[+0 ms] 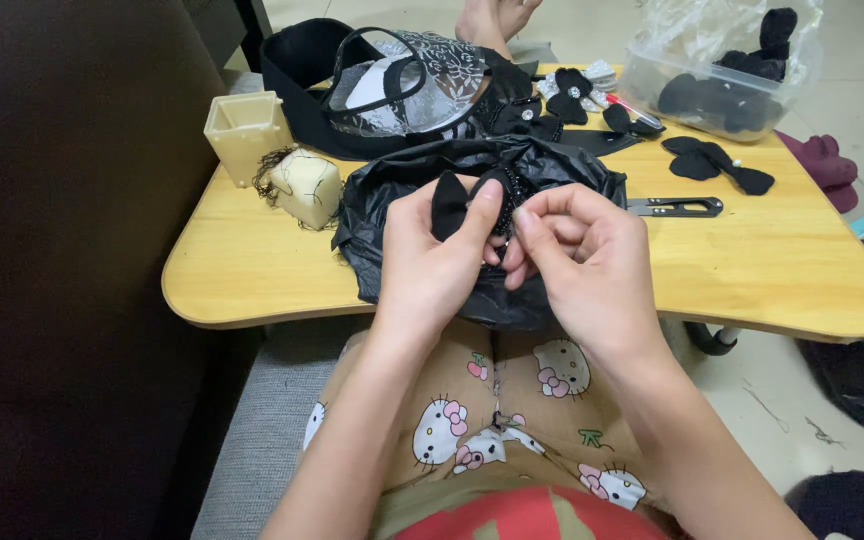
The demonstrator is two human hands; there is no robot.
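The left hand (430, 262) pinches a black fabric bow (449, 203); the right hand (584, 262) grips its beaded centre (508, 200). Assembly step in hand; next move likely requires steady fastening

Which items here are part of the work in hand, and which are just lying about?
In hand: left hand, right hand, black fabric bow, black plastic bag.

Lying about: thread snips, cream square cup, clear tub of bows, finished bow.

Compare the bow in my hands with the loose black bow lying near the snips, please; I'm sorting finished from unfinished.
The held bow is pinched between the left hand and right hand above a black plastic bag; the loose bow lies flat on the wooden table. The held bow is half hidden; the loose bow shows whole. Both are black fabric.
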